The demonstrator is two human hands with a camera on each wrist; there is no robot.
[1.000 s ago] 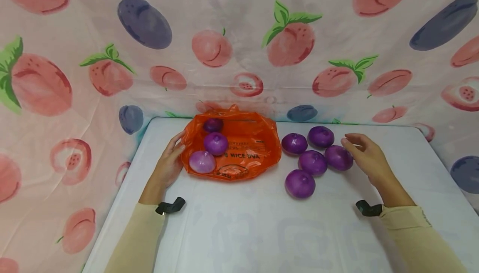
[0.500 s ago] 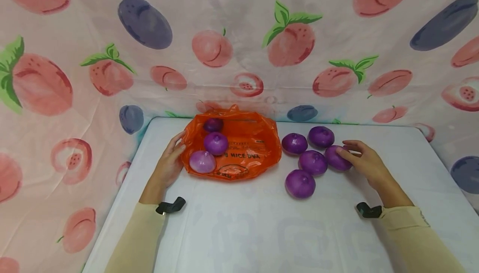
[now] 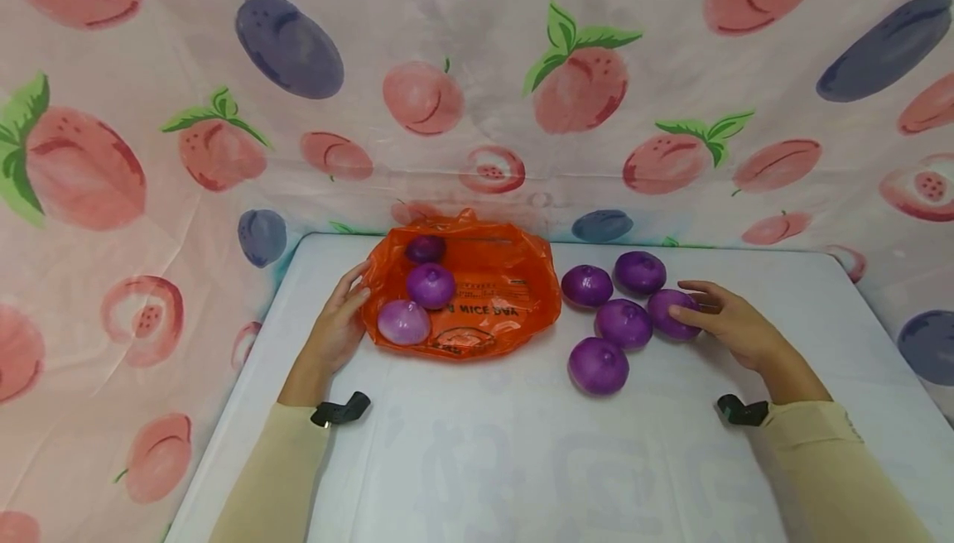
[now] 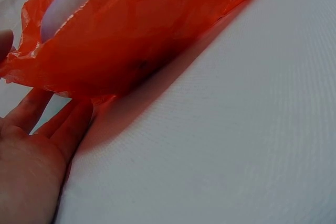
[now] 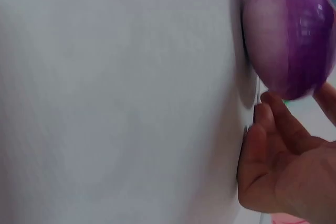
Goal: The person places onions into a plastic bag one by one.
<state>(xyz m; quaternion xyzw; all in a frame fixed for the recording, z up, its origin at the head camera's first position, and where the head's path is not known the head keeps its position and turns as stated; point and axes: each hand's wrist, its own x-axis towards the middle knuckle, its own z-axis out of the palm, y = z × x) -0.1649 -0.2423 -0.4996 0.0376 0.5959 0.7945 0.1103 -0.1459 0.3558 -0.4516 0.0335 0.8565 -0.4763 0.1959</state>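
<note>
Several purple onions stand to the right of an orange plastic bag (image 3: pixel 492 286). My right hand (image 3: pixel 734 328) grips the rightmost onion (image 3: pixel 663 321), its thumb in front and a finger behind. In the right wrist view, that onion (image 5: pixel 291 35) touches my thumb and a fingertip of my right hand (image 5: pixel 294 166), and the lower fingers are curled. Three onions lie in the bag along its left side, the nearest a paler onion (image 3: pixel 403 322). My left hand (image 3: pixel 339 328) rests against the bag's left edge, and in the left wrist view its fairly straight fingers (image 4: pixel 71 129) touch the bag's underside.
A white table (image 3: pixel 492 444) carries everything. Beside the gripped onion stand several more, including a near onion (image 3: pixel 599 367) and a far onion (image 3: pixel 639 272). A fruit-print cloth (image 3: pixel 477 88) hangs behind the table. Each wrist wears a small black mount (image 3: pixel 341 409).
My right thumb has come round the front of the rightmost onion, so the onion now sits between thumb and fingers. My left hand and the bag have stayed put.
</note>
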